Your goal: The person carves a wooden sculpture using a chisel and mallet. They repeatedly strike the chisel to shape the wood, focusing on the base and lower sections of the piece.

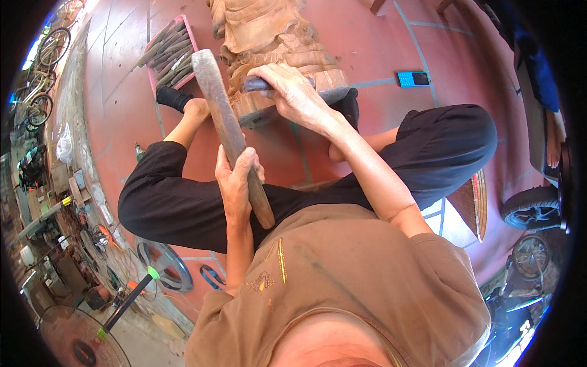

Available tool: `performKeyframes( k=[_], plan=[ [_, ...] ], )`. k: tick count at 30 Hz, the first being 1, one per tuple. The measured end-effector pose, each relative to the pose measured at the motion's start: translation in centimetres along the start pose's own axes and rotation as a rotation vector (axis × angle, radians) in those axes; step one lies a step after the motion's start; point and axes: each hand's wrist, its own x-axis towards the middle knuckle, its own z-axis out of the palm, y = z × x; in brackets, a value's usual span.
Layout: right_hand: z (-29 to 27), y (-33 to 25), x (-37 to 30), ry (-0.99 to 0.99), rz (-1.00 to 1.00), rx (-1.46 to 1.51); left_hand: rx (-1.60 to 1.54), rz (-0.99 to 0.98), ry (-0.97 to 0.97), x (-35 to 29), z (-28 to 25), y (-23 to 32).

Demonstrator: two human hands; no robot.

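Observation:
My left hand (237, 177) is closed round the middle of a long wooden mallet (221, 113), a plain club with a worn, pale upper end. It slants up and to the left, its lower end near my lap. My right hand (293, 95) rests at the near end of a carved wooden sculpture (260, 30) with deep flowing folds. In that hand is a chisel (257, 84), of which a dark, blunt end shows to the left of the fingers; its blade is hidden. The sculpture lies on the floor between my feet.
A pink tray (194, 35) heaped with several dark chisels stands left of the sculpture. A blue phone (413, 79) lies on the red tiled floor to the right. A fan (85, 348) is at the lower left, a wheel (532, 208) at the far right.

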Motion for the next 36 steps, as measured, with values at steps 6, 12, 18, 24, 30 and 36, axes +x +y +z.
performKeyframes(
  k=[6, 12, 18, 24, 30, 36],
  plan=[
    [2.4, -0.5, -2.4, -0.127, -0.07, -0.349, -0.045, -0.006, 0.081, 0.9, -1.2, -0.4],
    [1.3, -2.0, -2.6, -0.03, -0.008, -0.224, -0.014, -0.015, 0.099, 0.8, -1.4, -0.5],
    [1.8, -2.8, -2.5, -0.043, -0.032, -0.074, -0.018, -0.018, 0.101, 1.2, -1.6, -0.8],
    [0.7, -2.3, -1.6, 0.0, -0.052, -0.066, -0.013, -0.026, 0.102, 1.3, -1.5, -1.0],
    [0.7, -2.1, -2.1, -0.046, -0.023, -0.088, -0.009, -0.027, 0.103, 1.2, -1.3, -0.8],
    [0.7, -1.5, -2.5, -0.058, -0.01, -0.074, -0.006, -0.054, 0.102, 1.0, -1.3, -0.8]
  ],
)
